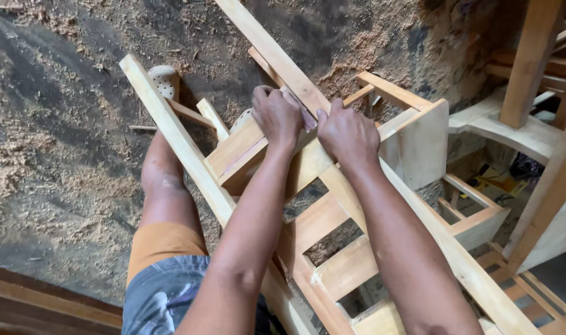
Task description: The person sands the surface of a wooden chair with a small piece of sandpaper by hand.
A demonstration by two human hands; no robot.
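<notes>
An unfinished wooden chair frame [332,248] lies tilted across my lap over a sawdust-covered floor. One long pale rail [264,46] of it runs from the top centre down to the lower right. My left hand [275,115] and my right hand [348,133] sit side by side on this rail, fingers curled down. Between them shows a small greyish sheet [307,118], apparently sandpaper, pressed onto the wood under both hands. A second long rail [171,130] runs parallel on the left.
My bare left leg [162,180] reaches out to a foot in a perforated pale sandal [164,79]. Sawdust [53,161] covers the dark floor. More unfinished wooden furniture [531,68] stands at the right, and a dark plank [41,298] lies at the lower left.
</notes>
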